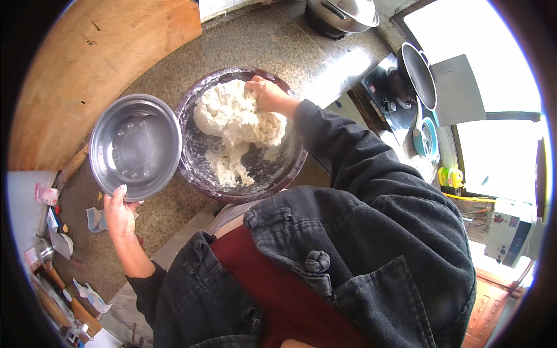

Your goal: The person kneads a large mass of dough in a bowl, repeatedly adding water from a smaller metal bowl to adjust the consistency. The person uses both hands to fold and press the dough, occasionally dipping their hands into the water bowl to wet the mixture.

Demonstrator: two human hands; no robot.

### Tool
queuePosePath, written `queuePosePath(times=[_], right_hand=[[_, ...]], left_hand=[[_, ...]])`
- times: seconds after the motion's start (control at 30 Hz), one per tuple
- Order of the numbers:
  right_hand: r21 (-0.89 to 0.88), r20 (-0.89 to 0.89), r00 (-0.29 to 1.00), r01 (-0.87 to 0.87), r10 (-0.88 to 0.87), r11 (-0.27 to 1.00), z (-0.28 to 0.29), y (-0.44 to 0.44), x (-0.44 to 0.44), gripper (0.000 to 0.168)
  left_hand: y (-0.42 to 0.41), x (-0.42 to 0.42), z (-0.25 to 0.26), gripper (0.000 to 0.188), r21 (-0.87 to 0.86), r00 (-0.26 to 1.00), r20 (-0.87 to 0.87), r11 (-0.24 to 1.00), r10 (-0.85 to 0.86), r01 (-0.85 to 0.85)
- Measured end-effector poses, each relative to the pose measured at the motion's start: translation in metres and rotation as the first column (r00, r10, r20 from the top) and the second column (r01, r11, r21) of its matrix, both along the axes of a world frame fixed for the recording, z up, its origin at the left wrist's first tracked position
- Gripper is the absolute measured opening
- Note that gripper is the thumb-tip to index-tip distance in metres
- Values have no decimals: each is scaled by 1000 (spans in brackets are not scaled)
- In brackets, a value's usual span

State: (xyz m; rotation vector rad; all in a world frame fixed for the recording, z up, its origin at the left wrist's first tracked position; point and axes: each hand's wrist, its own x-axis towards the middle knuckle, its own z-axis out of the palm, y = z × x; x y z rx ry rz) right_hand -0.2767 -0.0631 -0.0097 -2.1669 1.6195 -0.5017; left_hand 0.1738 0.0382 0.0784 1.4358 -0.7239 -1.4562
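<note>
A lumpy mass of pale dough point(235, 115) lies in a wide dark basin point(243, 198) whose inner wall is smeared with flour. My right hand point(272, 96) reaches over the basin's far right part, its fingers curled into the dough. To the left, a round stainless steel bowl point(135, 148) is held by its near rim in my left hand point(120, 213), with flour or dough on the fingertips. The metal bowl's side is right next to the basin's left rim. Some clear liquid seems to be in the bowl, though glare makes this hard to tell.
A wooden board point(104, 56) stands at the upper left of the speckled countertop point(243, 39). A lidded steel pot point(343, 15) is at the back. On the right are a gas stove point(387, 93), a frying pan point(417, 76) and a blue container point(425, 139). Utensils lie at lower left.
</note>
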Motion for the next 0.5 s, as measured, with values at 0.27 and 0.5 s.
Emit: queuePosePath(times=[0.27, 0.5], right_hand=[[191, -199, 955, -183, 220, 964, 44, 6, -23, 68], [-15, -35, 999, 3, -4, 1000, 62, 61, 44, 12]], left_hand=[[2, -8, 10, 31, 1, 999, -17, 999, -52, 52], [9, -9, 14, 31, 14, 1000, -4, 1000, -4, 4]])
